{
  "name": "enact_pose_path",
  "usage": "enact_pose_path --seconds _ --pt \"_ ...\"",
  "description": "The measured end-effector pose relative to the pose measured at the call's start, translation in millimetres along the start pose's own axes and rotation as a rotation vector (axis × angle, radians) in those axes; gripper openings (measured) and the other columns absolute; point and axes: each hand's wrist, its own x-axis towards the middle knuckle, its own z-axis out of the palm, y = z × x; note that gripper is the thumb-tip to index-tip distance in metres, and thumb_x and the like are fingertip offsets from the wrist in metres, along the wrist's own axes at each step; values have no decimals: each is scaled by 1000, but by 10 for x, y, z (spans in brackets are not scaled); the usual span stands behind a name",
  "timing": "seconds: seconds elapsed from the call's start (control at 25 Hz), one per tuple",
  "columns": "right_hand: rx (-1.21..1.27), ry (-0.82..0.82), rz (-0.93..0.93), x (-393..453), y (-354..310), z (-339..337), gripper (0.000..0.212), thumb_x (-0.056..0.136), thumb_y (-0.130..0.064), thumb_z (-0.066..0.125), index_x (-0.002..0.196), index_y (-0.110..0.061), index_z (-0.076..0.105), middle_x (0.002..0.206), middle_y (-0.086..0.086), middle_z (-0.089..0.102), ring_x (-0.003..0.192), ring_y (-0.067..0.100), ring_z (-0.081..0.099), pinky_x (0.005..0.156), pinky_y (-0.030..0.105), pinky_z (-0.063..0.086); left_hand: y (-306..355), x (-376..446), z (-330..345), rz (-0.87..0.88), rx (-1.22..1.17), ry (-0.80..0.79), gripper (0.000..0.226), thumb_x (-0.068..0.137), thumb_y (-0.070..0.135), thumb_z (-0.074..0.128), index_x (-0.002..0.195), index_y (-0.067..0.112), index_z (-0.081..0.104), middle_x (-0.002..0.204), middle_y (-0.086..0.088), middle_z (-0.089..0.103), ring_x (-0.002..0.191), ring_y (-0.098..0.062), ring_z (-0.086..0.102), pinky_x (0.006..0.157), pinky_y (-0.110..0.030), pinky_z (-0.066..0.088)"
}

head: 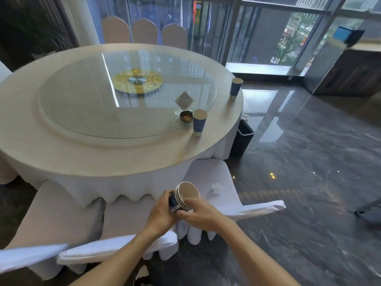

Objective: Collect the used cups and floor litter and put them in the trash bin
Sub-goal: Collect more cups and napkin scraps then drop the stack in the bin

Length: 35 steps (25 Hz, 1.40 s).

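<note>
Both hands hold a nested stack of blue paper cups (186,195) low in the view, above a white-covered chair. My left hand (161,212) grips the stack's base and my right hand (198,212) closes on its rim side. Two more blue cups stand upright on the round table: one (199,122) beside the ashtray, another (235,88) at the far right edge. A crumpled white tissue (216,187) lies on the chair seat to the right of the stack. A dark trash bin (242,137) stands on the floor against the table's right side, partly hidden by the tablecloth.
The round table (115,159) carries a glass turntable (127,93), a dark ashtray (186,116) and a small card stand (184,100). White-covered chairs (68,221) crowd the near side. Glossy dark floor (309,182) spreads to the right; a dark object (368,212) lies at the right edge.
</note>
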Motion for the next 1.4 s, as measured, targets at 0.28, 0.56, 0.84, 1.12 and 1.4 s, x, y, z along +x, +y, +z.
enact_pose_path --seconds 0.28,0.56,0.84,1.12,1.4 --pt "-16 29 -52 -162 256 -529 21 93 -35 60 99 -22 75 98 -5 72 88 10 63 76 24 48 207 -25 279 -56 -23 66 68 68 39 92 124 31 53 117 11 68 103 -14 67 73 -21 48" --pt "-175 71 -5 470 745 -1148 33 97 -39 56 120 -23 74 122 -6 72 113 13 63 98 35 54 241 761 447 -126 -112 213 62 69 30 94 115 26 54 112 6 67 100 -20 68 73 -40 58" --pt "-256 59 133 1294 1385 -2010 42 97 -38 59 137 -25 62 139 -3 56 127 17 55 105 31 45 636 1835 784 -167 -212 151 51 74 19 92 111 13 57 97 6 63 85 -13 62 62 -15 39" --pt "-235 43 115 1990 1401 -2245 50 96 -33 64 143 -21 56 144 1 54 132 19 52 108 34 45 777 2198 785 -230 -225 126 53 70 34 93 108 24 56 100 11 67 88 -3 63 66 -23 45" --pt "9 362 145 2940 1160 -2579 104 82 -40 84 160 -9 22 159 14 34 146 30 36 116 41 35 744 2101 691 -304 -271 190 56 69 33 94 111 30 56 105 11 70 94 2 66 66 -14 45"
